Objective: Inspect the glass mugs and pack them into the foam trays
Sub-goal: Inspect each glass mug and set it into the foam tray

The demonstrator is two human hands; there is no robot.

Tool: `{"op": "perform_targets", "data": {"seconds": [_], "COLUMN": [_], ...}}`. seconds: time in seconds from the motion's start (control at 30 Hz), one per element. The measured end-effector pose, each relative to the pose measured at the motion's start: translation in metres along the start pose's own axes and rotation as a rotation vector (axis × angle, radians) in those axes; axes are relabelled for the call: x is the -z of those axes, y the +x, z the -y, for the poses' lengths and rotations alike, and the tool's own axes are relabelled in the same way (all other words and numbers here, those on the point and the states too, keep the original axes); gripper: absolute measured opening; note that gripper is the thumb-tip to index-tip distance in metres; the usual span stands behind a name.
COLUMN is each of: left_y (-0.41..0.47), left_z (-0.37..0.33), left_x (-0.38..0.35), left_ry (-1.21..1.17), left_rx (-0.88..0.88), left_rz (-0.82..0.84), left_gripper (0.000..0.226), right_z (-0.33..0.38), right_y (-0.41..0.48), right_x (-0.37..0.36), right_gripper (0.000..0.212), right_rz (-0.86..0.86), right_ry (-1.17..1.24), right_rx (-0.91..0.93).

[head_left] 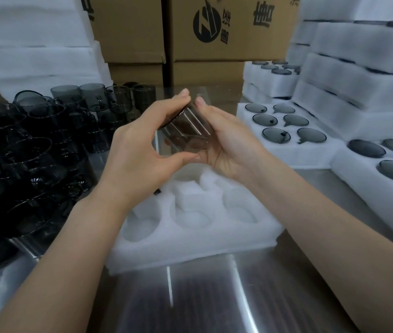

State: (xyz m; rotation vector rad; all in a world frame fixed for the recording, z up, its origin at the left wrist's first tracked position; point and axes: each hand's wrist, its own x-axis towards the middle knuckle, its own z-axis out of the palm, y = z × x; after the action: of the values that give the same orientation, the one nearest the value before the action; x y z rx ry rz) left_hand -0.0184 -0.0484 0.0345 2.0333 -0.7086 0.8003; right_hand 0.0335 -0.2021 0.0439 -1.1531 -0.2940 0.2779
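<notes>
Currently, both hands grasp one smoked glass mug (pixel 183 131), held tilted in the air above the far edge of the empty foam tray (pixel 190 245).

- Left hand (pixel 140 150): fingers curled over the mug's upper side, thumb underneath.
- Right hand (pixel 229 145): palm cupped round the mug's right side, fingertips on top close to the left hand's.

The tray lies at the centre of the steel table (pixel 190 299). Loose mugs (pixel 46 140) crowd the table's left edge. Filled trays (pixel 286 152) occupy its right edge.

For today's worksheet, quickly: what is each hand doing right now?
Left hand: holding the glass mug.
Right hand: holding the same mug from the other side.
</notes>
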Motion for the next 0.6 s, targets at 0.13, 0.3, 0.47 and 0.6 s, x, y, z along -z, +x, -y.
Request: {"op": "perform_targets", "data": {"seconds": [0.13, 0.3, 0.47, 0.6], "left_y": [0.001, 0.005, 0.007, 0.006], "left_z": [0.002, 0.004, 0.005, 0.005], "left_x": [0.001, 0.004, 0.006, 0.005], "left_ry": [-0.078, -0.353, -0.470, -0.419], "left_rx": [0.098, 0.343, 0.486, 0.466], "left_rz": [-0.120, -0.325, -0.328, -0.225], "left_gripper": [0.069, 0.051, 0.024, 0.029], "right_z": [0.003, 0.000, -0.006, -0.007], "right_y": [0.000, -0.006, -0.013, -0.011], "right_x": [-0.001, -0.006, -0.009, -0.009], "right_gripper": [0.054, 0.044, 0.065, 0.056], "right_rz": [-0.005, -0.018, 0.092, 0.029], "right_ry": [-0.043, -0.435, -1.066, -1.097], "right_rx": [-0.031, 0.363, 0.753, 0.834]}}
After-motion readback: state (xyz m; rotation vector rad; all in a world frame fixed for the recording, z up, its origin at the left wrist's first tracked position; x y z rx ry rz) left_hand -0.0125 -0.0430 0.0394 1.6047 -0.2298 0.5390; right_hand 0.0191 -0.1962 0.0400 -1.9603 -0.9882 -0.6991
